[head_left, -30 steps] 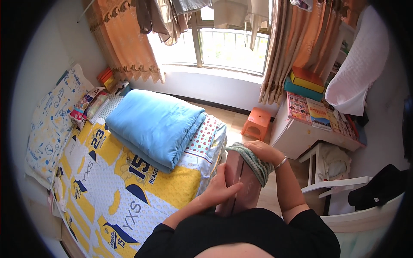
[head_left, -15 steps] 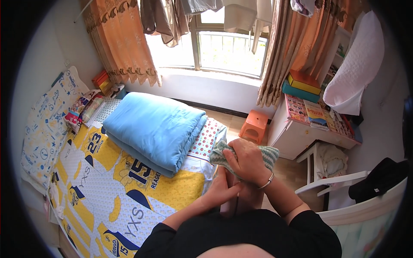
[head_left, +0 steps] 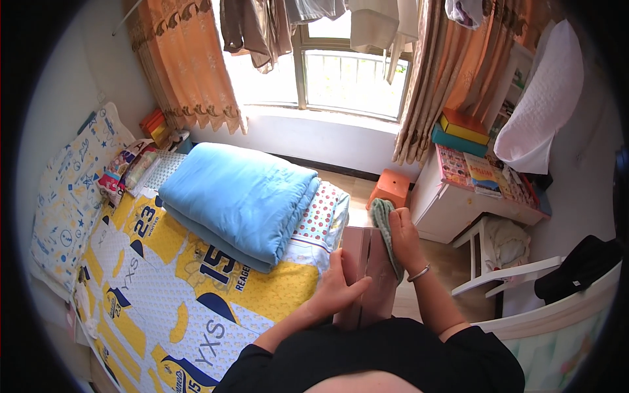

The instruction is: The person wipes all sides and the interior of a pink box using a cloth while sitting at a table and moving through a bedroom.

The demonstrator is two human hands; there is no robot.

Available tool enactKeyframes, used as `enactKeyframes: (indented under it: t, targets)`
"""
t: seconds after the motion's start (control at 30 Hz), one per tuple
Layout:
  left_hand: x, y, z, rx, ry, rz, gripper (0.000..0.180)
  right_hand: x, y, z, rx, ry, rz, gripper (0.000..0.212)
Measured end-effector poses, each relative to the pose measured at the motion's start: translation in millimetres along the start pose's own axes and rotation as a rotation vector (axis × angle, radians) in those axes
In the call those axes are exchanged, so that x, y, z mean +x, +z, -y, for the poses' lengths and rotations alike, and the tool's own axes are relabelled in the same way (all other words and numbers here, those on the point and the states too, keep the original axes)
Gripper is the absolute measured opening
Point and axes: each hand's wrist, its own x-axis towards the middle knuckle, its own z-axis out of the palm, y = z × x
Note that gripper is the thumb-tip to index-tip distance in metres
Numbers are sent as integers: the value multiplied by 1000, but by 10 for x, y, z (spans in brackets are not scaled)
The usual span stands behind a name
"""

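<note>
A dusty-pink box (head_left: 378,286) with a dark seam down its top stands upright against the front of my body. My left hand (head_left: 336,289) grips its left side, with the thumb lying across the surface facing me. On the other side, my right hand (head_left: 406,241) is closed on a green-and-white striped cloth (head_left: 382,216) and presses it flat along the box's right side. My right palm and some fingertips are hidden behind the cloth and the hand itself.
Left of me is a bed with a yellow-and-white sheet (head_left: 262,298) and a folded blue quilt (head_left: 239,196). An orange stool (head_left: 392,187) stands ahead, near a white cabinet (head_left: 434,203) topped with books. A white chair (head_left: 511,275) and a black cap (head_left: 576,268) are at right.
My right hand has moved the cloth from over the box's top to its right side, uncovering the top. My left hand keeps nearly the same hold on the box.
</note>
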Motion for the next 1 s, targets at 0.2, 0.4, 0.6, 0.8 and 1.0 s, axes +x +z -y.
enactKeyframes:
  t: [0.2,0.4,0.6,0.8,1.0]
  targets:
    - [-28,14,-53,-46,19,-55,74,-140,100,-212,809,452,84,41]
    - [-39,126,112,-194,180,-234,70,-532,41,-139,680,488,299,55]
    - [-41,119,190,-388,137,-263,68,-992,22,-418,812,613,527,59]
    - [-43,57,145,-453,242,-293,71,-745,-88,-361,660,381,592,66]
    - [-130,-328,143,-654,171,-241,73,-144,-325,-242,459,180,718,57]
